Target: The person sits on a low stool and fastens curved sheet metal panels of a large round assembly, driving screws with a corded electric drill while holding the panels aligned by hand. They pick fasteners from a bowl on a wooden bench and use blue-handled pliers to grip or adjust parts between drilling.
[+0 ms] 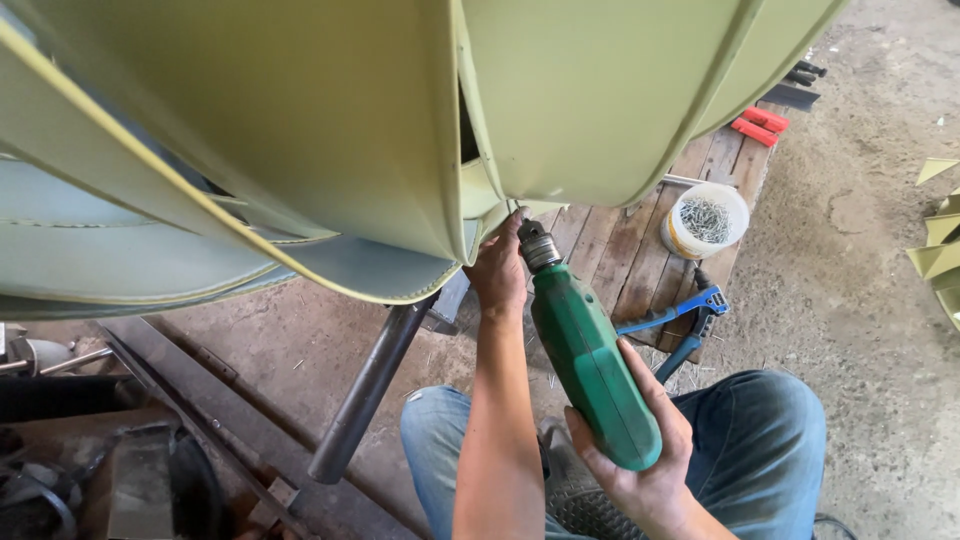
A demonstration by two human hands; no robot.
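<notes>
Drill: green electric drill [588, 365] with a grey metal chuck, tilted so the chuck points up and left at the lower edge of the curved sheets.
Right hand: right hand [640, 450] is wrapped around the rear of the drill body, fingers closed on it from below and behind.
Left hand: left hand [497, 268] reaches up with the arm straight, fingers pressed against the lower edge of the pale yellow-green sheet-metal blades [330, 130], just beside the chuck; whether it pinches the edge or only pushes on it I cannot tell.
Blades: large curved panels overlapping, filling the upper part of the view, with a gap between two of them above the chuck.
Pipe: dark metal pipe [365, 395] slants down from under the blades to the floor.
Pallet: wooden pallet [610, 250] lies behind the drill.
Bucket: white tub of rivets [706, 220] stands on the pallet.
Riveter: blue-handled hand riveter [690, 315] lies at the pallet's edge, near the person's knee.
Legs: blue jeans [770, 450], crouched on the dirt floor.
</notes>
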